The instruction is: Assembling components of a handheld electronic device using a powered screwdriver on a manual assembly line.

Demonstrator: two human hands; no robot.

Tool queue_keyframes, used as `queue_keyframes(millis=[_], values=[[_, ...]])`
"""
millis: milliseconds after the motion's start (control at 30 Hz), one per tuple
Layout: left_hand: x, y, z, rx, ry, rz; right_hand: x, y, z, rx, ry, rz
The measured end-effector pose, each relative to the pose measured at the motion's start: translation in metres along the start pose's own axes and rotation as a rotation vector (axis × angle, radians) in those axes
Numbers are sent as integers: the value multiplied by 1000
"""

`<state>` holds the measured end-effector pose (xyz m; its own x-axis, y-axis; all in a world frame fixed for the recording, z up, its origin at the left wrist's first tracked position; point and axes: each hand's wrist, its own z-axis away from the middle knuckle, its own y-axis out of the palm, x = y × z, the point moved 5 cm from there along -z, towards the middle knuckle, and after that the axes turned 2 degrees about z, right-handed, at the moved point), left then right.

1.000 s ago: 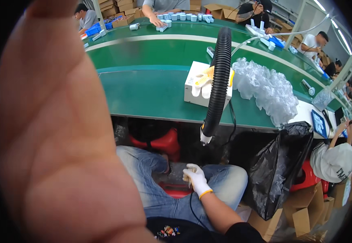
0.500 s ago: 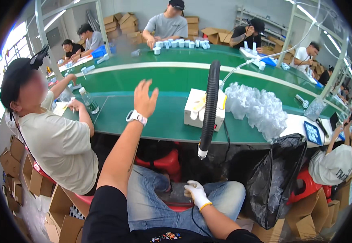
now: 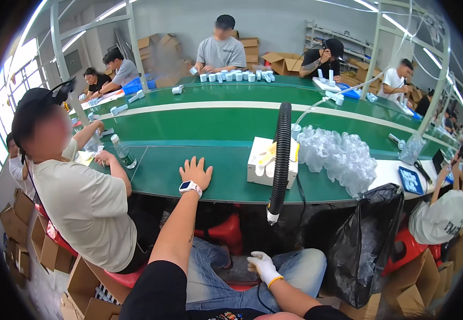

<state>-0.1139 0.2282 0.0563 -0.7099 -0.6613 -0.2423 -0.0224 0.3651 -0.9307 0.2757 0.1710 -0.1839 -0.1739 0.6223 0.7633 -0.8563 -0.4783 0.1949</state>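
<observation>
My bare left hand (image 3: 195,173) lies flat near the front edge of the green table (image 3: 162,181), fingers spread, with nothing in it. A white watch (image 3: 190,187) is on that wrist. My right hand (image 3: 265,268), in a white glove with a yellow cuff, rests by my right thigh. Its fingers are loosely bent and slightly apart, and I see nothing in them. A thin dark cable (image 3: 259,296) runs beside its wrist. Ahead, to the right of my left hand, stands a white box (image 3: 258,169) with white-and-yellow gloves (image 3: 267,158) on top.
A black flexible hose (image 3: 283,160) hangs before the box. Clear plastic bags (image 3: 338,157) pile up to its right, above a black bin bag (image 3: 367,240). A bottle (image 3: 125,153) stands near the co-worker (image 3: 82,192) at left. Pale blue parts (image 3: 236,77) line the far side.
My left hand has come down from above the table and now lies flat on its surface. The right hand stays by my thigh. The view has tilted slightly.
</observation>
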Motion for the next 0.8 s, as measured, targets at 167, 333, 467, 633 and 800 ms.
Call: queue_keyframes(millis=[167, 333, 467, 633, 800], values=[[5, -4, 2, 33, 13, -18, 2, 3, -2, -8, 1, 0], [-6, -1, 0, -35, 51, -4, -3, -3, 0, -3, 8, 8], [-5, -1, -6, -19, 65, 37, 0, -4, -8, 12, -4, 11], [9, 14, -10, -10, 46, -42, -1, 0, -8, 26, -3, 13], [2, 10, -9, -5, 36, -16, 3, -2, -5, 29, -63, -5]])
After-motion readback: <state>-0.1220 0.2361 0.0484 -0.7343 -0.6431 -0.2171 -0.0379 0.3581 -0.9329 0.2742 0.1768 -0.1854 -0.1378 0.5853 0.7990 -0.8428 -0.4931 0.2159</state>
